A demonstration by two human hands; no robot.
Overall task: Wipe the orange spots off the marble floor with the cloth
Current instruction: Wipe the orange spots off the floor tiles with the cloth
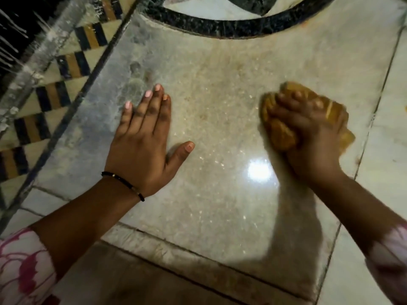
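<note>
the right hand point(308, 128) is clenched around a bunched orange cloth point(282, 133), pressed onto the marble floor point(209, 194) at the right of the big tile; it shows blurred. the left hand point(141, 146) lies flat, fingers spread, holding nothing, bracing at the left. faint orange spots point(202, 116) show between the hands, a little farther off. best to press firmly, work leftward in short overlapping strokes, and turn the cloth to a cleaner fold so it doesn't smear.
</note>
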